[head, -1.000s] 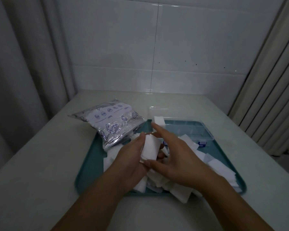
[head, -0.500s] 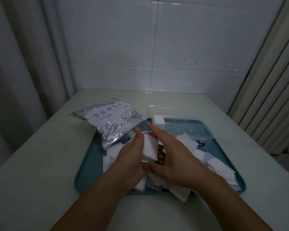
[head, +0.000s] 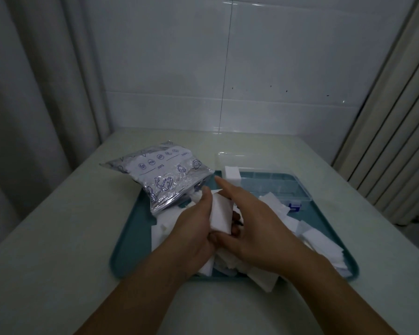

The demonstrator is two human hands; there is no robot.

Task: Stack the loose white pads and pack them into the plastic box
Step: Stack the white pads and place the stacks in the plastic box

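Note:
My left hand [head: 194,228] grips a small stack of white pads [head: 221,215], held upright above the teal tray [head: 128,238]. My right hand [head: 259,228] lies against the stack's right side, its index finger straight along the top edge and its thumb under the bottom. Several loose white pads [head: 312,240] lie scattered across the tray, some under my hands. The clear plastic box [head: 276,182] stands open at the tray's back right with a white pad stack [head: 232,176] in its left end.
A silvery printed plastic bag [head: 165,175] lies over the tray's back left corner. A small blue clasp [head: 295,206] sits by the box's front. The pale table [head: 58,238] meets a tiled wall behind, with curtains on both sides.
Both hands have shifted slightly away from me with the stack. My right hand's fingers have straightened along the stack's top edge.

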